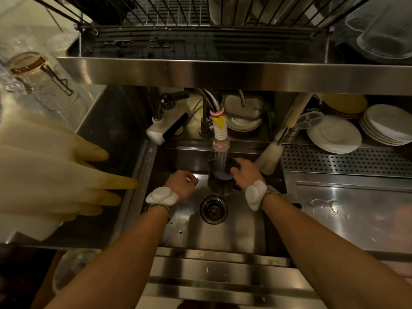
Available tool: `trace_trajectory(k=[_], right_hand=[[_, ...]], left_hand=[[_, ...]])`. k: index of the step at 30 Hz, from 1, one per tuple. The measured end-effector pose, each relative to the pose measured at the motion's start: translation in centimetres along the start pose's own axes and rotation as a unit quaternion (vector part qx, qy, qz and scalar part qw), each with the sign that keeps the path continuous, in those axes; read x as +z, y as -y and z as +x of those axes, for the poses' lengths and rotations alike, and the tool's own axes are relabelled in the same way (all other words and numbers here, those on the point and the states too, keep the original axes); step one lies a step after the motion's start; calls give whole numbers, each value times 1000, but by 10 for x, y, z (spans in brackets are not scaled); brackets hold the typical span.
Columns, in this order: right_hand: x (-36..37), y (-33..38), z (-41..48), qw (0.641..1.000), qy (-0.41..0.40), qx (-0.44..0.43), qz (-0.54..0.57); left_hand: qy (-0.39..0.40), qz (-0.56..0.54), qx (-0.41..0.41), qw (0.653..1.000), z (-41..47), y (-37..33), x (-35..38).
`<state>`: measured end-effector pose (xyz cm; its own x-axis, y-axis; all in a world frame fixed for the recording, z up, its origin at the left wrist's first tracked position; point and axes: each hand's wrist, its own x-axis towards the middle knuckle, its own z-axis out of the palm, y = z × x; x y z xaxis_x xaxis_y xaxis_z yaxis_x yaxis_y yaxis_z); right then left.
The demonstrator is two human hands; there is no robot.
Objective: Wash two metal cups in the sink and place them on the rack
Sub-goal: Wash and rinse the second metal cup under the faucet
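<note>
White plates (334,134) stand stacked behind a wet steel counter (347,210), dimly lit.

1. This is a kitchen, at its washing-up corner: a steel sink (223,237) sits in the centre under a running tap (219,130).
2. A wire dish rack (156,16) stands along the top.
3. Stacked plates (388,123) at right, rubber gloves (55,175) at left.
</note>
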<state>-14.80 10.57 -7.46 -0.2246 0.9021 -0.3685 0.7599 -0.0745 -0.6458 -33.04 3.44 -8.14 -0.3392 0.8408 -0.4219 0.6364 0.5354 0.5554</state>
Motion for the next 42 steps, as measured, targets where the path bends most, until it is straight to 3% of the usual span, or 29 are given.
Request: trace_trajectory(k=[5,9,17,37,42], right_hand=[[12,2,-5,998,42,-35,-42],[9,-8,-1,998,-1,-20,-55],[9,-6,-1,997,-9,-43,-71],[2,6,-3,995,17,-66,-72],[-10,15,-5,997,51,-19,-57]], left_hand=[[8,19,6,1000,1,-1,-1],[11,22,9,1000,1,0,-3],[15,36,17,999,7,-4,-6],[14,51,22,998,1,-6,-13],[28,52,29,998,-5,-13,-14]])
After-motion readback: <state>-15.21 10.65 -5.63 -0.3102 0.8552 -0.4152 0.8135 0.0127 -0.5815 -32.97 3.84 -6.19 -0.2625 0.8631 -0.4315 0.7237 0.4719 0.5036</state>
